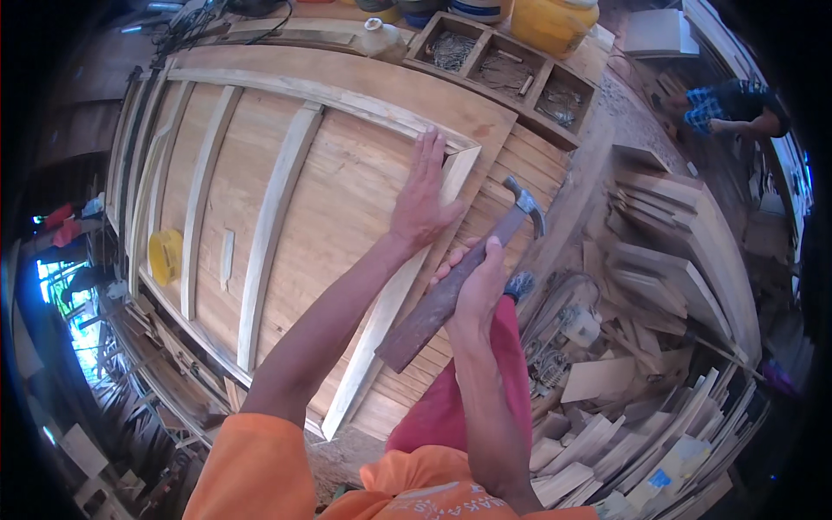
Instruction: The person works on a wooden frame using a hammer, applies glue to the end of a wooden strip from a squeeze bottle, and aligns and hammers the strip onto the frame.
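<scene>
My left hand (423, 195) lies open, fingers stretched, on the right end strip (381, 321) of a wooden frame, near the corner where it meets the far rail (347, 97). In my right hand (478, 286) is a claw hammer (433, 309) with a thick dark wooden handle. Its metal head points away from me, beyond the frame's right edge. Under the frame lies a plywood sheet (347, 186). Several crosspieces (282, 225) run across it, and a short loose wood piece (227, 258) rests between two of them.
A divided wooden tray (555, 74) of nails stands at the far side, near a white bottle (381, 39) and a yellow container (555, 24). A yellow tub (165, 257) sits at left. Offcuts (598, 451) and stacked boards (685, 225) crowd the right. Another person (737, 108) is at far right.
</scene>
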Action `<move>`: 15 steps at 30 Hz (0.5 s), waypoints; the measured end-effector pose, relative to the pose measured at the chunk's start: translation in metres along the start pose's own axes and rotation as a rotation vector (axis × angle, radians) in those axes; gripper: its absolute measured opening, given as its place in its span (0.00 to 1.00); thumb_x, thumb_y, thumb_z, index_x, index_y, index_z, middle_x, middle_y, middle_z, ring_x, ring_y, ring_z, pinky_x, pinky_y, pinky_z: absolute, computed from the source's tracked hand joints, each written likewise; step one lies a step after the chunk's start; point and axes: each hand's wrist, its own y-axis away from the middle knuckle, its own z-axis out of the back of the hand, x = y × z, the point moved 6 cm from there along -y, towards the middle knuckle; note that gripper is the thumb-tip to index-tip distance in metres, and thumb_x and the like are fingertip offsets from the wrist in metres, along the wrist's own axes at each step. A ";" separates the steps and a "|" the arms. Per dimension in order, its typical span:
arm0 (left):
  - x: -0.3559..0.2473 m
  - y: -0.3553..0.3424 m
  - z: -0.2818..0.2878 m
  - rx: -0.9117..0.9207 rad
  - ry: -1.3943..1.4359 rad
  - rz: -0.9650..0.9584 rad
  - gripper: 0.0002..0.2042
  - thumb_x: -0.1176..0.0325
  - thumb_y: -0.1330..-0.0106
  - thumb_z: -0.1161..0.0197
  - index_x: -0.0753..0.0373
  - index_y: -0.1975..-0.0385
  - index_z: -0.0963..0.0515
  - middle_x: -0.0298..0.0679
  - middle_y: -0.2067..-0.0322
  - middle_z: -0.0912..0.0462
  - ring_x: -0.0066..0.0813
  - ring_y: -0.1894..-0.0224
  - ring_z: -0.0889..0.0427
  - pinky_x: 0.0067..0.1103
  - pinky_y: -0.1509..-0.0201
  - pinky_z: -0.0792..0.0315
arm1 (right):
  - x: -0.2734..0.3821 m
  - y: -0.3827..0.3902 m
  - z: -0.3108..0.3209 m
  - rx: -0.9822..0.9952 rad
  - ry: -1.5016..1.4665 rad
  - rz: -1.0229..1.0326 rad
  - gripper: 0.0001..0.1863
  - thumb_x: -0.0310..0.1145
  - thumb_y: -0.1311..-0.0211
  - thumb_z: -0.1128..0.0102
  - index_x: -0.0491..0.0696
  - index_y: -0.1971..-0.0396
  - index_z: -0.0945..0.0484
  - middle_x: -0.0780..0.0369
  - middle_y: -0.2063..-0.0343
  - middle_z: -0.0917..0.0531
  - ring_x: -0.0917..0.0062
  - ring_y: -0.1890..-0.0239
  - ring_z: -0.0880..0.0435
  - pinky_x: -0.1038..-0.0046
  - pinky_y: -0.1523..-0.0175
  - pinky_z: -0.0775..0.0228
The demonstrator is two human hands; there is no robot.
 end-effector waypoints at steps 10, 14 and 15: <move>-0.001 -0.001 -0.001 0.060 -0.195 0.053 0.54 0.61 0.38 0.32 0.67 0.16 0.60 0.56 0.15 0.59 0.57 0.13 0.62 0.45 0.12 0.59 | 0.002 -0.012 -0.011 0.049 0.008 0.002 0.23 0.54 0.15 0.61 0.46 0.54 0.30 0.61 0.75 0.23 0.71 0.79 0.20 0.66 0.74 0.24; -0.002 -0.004 -0.001 0.044 -0.193 -0.010 0.55 0.60 0.39 0.31 0.67 0.16 0.60 0.59 0.16 0.59 0.60 0.13 0.62 0.46 0.12 0.60 | 0.004 -0.004 -0.014 -0.015 -0.061 0.044 0.23 0.53 0.15 0.61 0.46 0.55 0.31 0.61 0.75 0.23 0.71 0.79 0.20 0.66 0.74 0.24; -0.002 -0.005 -0.001 0.043 -0.193 -0.010 0.55 0.60 0.39 0.31 0.67 0.16 0.60 0.59 0.16 0.59 0.60 0.13 0.62 0.46 0.12 0.60 | 0.004 -0.004 -0.018 -0.013 -0.061 0.045 0.23 0.53 0.15 0.61 0.46 0.55 0.31 0.61 0.75 0.23 0.71 0.79 0.20 0.66 0.74 0.24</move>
